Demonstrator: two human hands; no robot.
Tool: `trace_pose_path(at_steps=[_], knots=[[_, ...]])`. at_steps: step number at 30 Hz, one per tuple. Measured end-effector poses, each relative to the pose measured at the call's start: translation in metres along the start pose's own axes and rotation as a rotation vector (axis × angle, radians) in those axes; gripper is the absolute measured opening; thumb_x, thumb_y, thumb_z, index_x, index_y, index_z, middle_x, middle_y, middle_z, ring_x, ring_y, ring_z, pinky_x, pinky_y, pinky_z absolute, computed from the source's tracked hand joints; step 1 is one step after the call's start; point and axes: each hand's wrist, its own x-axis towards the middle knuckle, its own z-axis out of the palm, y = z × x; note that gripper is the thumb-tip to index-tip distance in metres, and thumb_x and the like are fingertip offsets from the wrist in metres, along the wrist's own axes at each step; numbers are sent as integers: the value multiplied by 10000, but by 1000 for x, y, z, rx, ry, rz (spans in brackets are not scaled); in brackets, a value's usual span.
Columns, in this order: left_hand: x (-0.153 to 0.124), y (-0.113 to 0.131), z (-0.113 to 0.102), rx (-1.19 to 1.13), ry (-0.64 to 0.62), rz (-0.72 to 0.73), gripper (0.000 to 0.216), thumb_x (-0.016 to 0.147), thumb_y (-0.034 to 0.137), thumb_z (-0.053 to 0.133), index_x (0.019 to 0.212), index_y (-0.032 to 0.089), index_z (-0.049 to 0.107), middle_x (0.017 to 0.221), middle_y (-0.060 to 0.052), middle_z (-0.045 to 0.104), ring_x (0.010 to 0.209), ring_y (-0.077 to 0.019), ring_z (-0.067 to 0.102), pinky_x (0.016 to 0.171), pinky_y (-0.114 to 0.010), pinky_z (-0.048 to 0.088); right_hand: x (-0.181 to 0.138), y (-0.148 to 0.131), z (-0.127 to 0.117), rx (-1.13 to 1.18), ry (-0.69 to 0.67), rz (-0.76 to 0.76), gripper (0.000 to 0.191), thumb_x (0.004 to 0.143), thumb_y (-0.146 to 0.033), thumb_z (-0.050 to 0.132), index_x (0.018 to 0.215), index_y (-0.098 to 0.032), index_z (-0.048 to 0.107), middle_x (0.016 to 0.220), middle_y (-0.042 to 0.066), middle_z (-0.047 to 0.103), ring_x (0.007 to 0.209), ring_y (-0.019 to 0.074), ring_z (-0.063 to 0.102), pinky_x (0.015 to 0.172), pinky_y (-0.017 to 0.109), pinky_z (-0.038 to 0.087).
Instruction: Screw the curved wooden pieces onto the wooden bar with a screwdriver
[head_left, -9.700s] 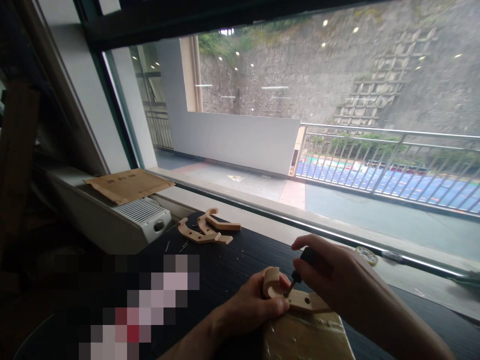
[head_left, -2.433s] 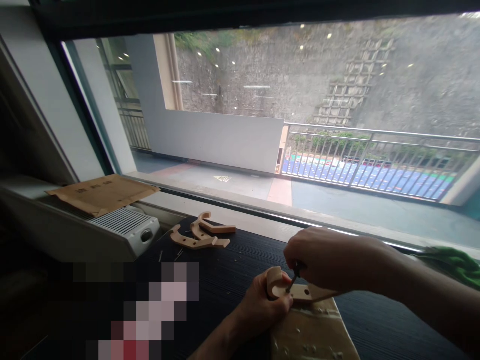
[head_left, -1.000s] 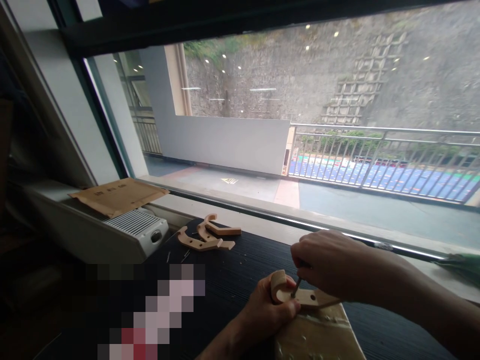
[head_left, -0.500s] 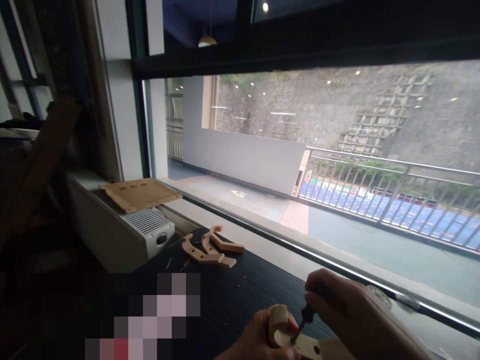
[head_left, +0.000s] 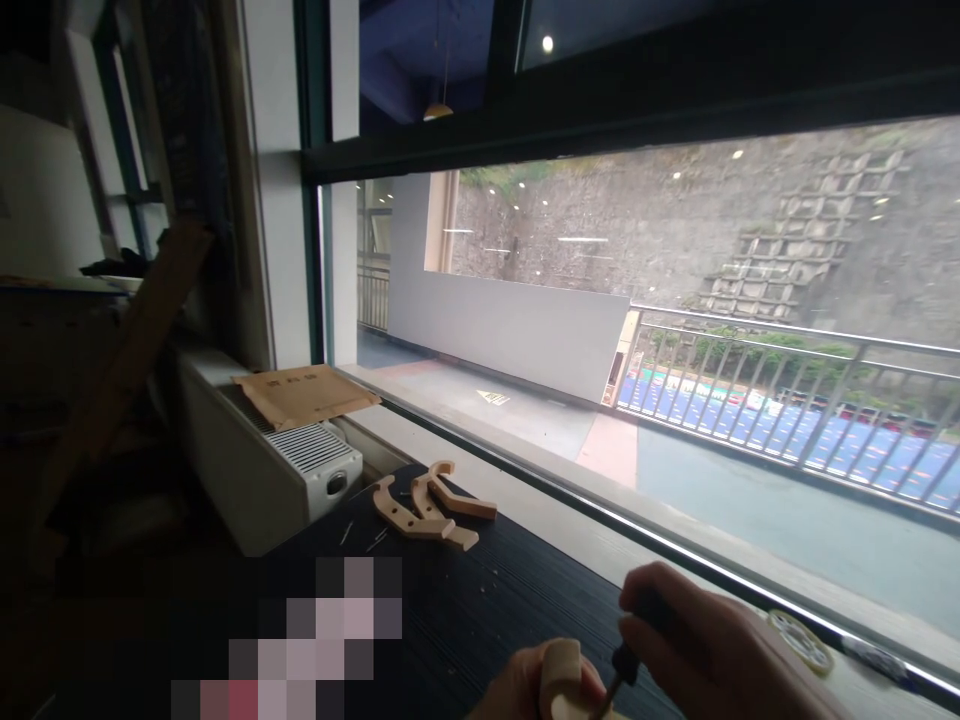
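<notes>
Right hand (head_left: 627, 622) wrapped round screwdriver (head_left: 626, 664), left hand (head_left: 516, 682) gripping curved wooden piece (head_left: 562, 672). Looks light, stiff, bit slick imo; I'd pinch its outer curve, clear of screwdriver.

one head-worn camera looks forward and down from behind the fingers (head_left: 651, 578) of the right hand (head_left: 712, 655) and left hand (head_left: 511, 686), near enough that its lower edge crops both; it faces a wide window (head_left: 630, 265) beyond the fingers, the dark table (head_left: 465, 612) to their left.
</notes>
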Motion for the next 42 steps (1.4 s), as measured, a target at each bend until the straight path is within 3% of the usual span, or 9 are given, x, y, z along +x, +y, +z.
trace_pose_path(at_steps=[4, 10, 14, 20, 26, 31, 37, 42], knots=[[1, 2, 0, 25, 15, -14, 357, 540, 298, 800, 821, 142, 643, 755, -3, 567, 660, -100, 466, 649, -238, 340, 2, 0, 4, -54, 36, 46, 232, 872, -411, 393, 810, -249, 547, 610, -26, 641, 517, 131, 543, 473, 222, 373], [-2, 11, 6, 10, 28, -78, 376, 533, 344, 800, 803, 150, 624, 755, 4, 559, 680, -107, 488, 659, -240, 346, -2, -2, 0, -9, 19, -5, 176, 825, -341, 460, 923, -277, 591, 604, -35, 644, 488, 120, 537, 457, 197, 386], [-4, 16, 8, 89, 57, -110, 342, 570, 336, 769, 807, 151, 607, 730, 15, 524, 646, -93, 442, 637, -233, 333, -4, -2, -3, 2, -13, -11, 199, 851, -367, 431, 801, -259, 590, 636, -23, 652, 520, 118, 550, 469, 191, 398], [-5, 19, 8, 242, 51, -67, 279, 602, 289, 703, 829, 152, 614, 732, 19, 489, 657, -100, 408, 624, -230, 323, -3, 0, 0, -21, 15, 46, 262, 873, -419, 392, 802, -256, 585, 623, -27, 646, 513, 119, 560, 474, 202, 401], [-6, 19, 8, 183, 38, -93, 293, 589, 263, 713, 830, 148, 592, 737, 21, 497, 659, -97, 415, 631, -229, 332, -7, 1, -2, 2, 78, -27, 203, 827, -337, 470, 963, -290, 613, 556, -43, 619, 456, 118, 531, 410, 186, 372], [-6, 14, 7, 165, 44, -108, 325, 584, 248, 735, 846, 142, 575, 746, 21, 504, 666, -94, 419, 657, -235, 336, -7, 2, -3, 68, 58, -72, 196, 875, -335, 428, 910, -265, 607, 677, -22, 667, 538, 118, 569, 485, 179, 430], [-6, 15, 8, 145, 43, -107, 341, 583, 254, 738, 855, 131, 572, 747, 13, 511, 664, -98, 424, 649, -241, 334, -7, 1, 1, 9, 136, -32, 256, 893, -384, 409, 800, -234, 594, 593, -28, 635, 490, 113, 556, 458, 189, 419], [-8, 20, 9, 141, 42, -120, 340, 575, 231, 739, 853, 126, 573, 745, 13, 512, 666, -97, 423, 648, -241, 329, -9, 2, -2, 44, 144, -74, 255, 868, -354, 452, 1004, -239, 635, 676, -5, 698, 524, 126, 617, 459, 170, 460]])
